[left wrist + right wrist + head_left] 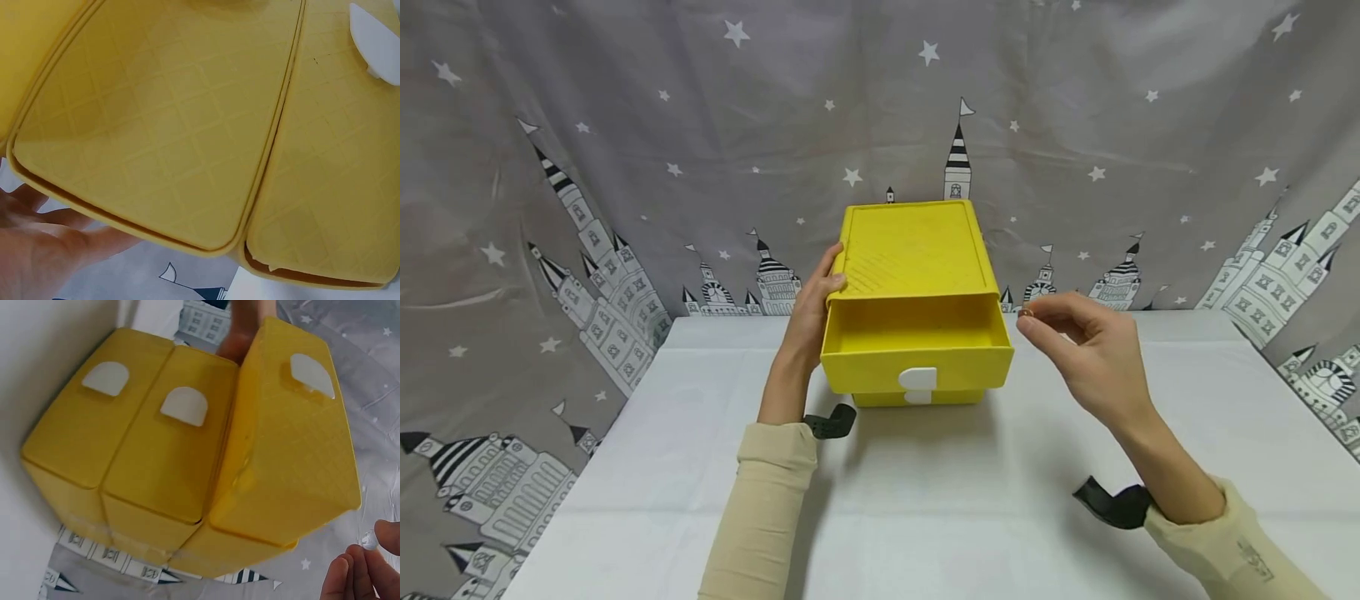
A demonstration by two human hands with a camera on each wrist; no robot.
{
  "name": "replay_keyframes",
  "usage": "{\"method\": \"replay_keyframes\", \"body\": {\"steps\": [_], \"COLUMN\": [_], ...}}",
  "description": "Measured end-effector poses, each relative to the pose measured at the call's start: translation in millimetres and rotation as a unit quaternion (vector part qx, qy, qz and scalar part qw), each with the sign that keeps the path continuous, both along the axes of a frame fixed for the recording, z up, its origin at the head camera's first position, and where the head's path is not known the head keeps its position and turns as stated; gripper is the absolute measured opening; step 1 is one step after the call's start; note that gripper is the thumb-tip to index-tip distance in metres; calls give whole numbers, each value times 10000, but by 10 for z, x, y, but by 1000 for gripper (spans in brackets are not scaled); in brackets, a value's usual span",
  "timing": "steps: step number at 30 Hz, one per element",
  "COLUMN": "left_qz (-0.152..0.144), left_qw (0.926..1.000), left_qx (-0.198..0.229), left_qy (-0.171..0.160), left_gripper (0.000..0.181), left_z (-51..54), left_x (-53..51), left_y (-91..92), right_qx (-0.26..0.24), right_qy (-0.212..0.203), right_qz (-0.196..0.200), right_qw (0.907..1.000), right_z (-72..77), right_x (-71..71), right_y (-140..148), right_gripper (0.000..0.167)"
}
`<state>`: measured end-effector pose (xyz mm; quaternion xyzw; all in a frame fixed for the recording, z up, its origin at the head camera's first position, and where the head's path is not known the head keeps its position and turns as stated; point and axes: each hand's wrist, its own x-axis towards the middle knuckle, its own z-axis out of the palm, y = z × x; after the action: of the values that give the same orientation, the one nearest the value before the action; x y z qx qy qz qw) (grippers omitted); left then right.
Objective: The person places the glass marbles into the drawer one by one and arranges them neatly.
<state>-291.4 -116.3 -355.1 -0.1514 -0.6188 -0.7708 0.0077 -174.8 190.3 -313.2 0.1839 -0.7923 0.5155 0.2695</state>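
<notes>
A yellow drawer cabinet [917, 250] stands on the white table, its top drawer [917, 367] pulled out and nothing visible in the part I see into. My left hand [808, 321] rests against the cabinet's left side; in the left wrist view, the fingers [106, 240] lie along that side. To the right of the drawer, my right hand [1093, 354] is raised and pinches a small shiny thing [369, 540] between thumb and fingertips. It looks whitish in the right wrist view and brownish in the head view. Its kind is unclear, as the fingers partly cover it.
Below the top drawer, the lower drawers [165, 444] are closed, each with a white half-round handle [186, 405]. The cabinet stands near the back of the white tabletop [970, 517]. Behind it hangs a grey curtain [865, 108] printed with castles and stars.
</notes>
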Motion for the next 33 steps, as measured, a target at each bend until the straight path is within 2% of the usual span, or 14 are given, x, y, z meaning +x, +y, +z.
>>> {"method": "replay_keyframes", "body": {"steps": [4, 11, 21, 33], "left_qz": [98, -6, 13, 39], "left_qw": [9999, 10000, 10000, 10000], "left_qx": [26, 94, 59, 61], "left_qy": [-21, -23, -37, -43], "left_gripper": [65, 67, 67, 66], "left_z": [15, 6, 6, -2], "left_x": [9, 0, 11, -2], "left_y": [-34, -18, -10, 2], "right_qx": [-26, 12, 161, 39], "right_qy": [-6, -95, -204, -190], "right_qz": [220, 325, 241, 280], "right_qw": [9998, 9994, 9994, 9994], "right_z": [47, 65, 64, 29], "right_x": [-81, -141, -147, -127], "right_y": [-141, -249, -281, -223], "right_gripper": [12, 13, 16, 15]}}
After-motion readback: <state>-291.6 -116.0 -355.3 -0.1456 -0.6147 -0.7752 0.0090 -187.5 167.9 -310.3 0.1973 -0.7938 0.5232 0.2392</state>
